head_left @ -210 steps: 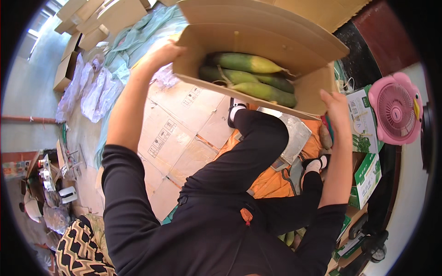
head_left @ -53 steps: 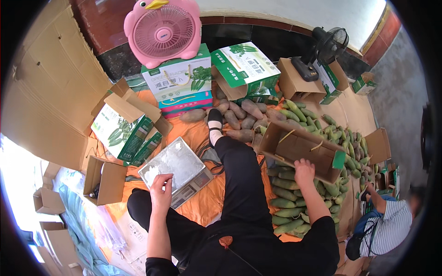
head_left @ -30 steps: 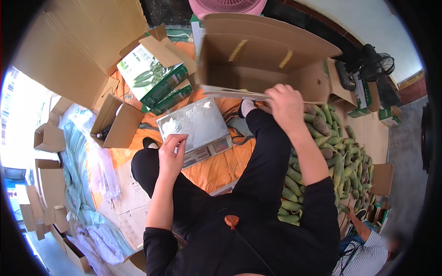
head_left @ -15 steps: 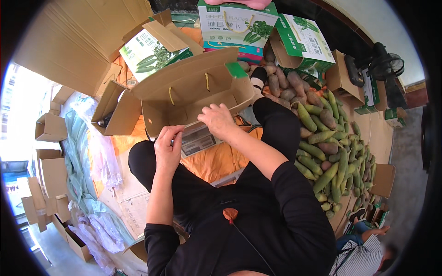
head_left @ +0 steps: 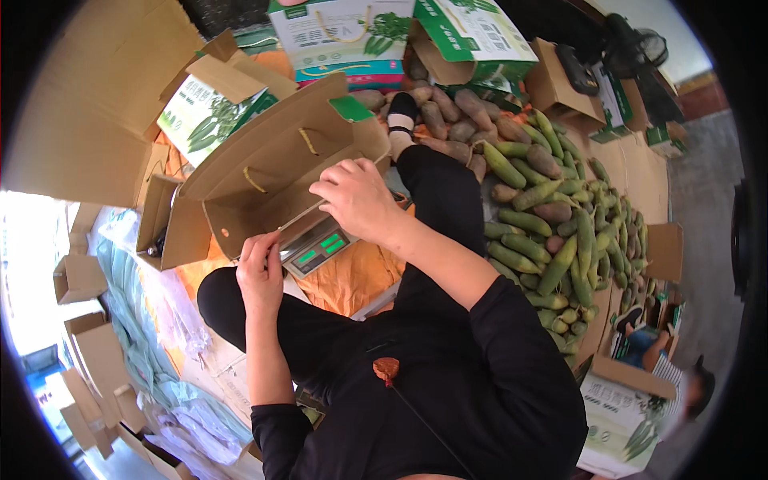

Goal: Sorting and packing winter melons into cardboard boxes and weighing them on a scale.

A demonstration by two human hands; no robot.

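An open cardboard gift box [head_left: 276, 180] with two yellow rope handles stands in front of me, its tall back flap up. Its visible inside is bare brown board. My left hand [head_left: 262, 268] pinches the near left part of the box's edge. On the near right part, my right hand [head_left: 358, 196] has its fingers bent over the same edge. Under the near side of the box is a digital scale [head_left: 316, 250] with lit green displays; the box hides the rest of it.
Right of my leg lies a large pile of green radishes [head_left: 552, 232], with brownish, soil-coloured roots [head_left: 464, 120] beyond. Printed boxes [head_left: 344, 36] stand at the back, a small fan [head_left: 640, 52] at the far right. Plastic bags [head_left: 172, 308] lie at left. Another person [head_left: 672, 376] is at lower right.
The scale's displays now glow green; before they looked grey. My view has shifted, so the box and hands appear further left. Both hands stay on the box's near edge.
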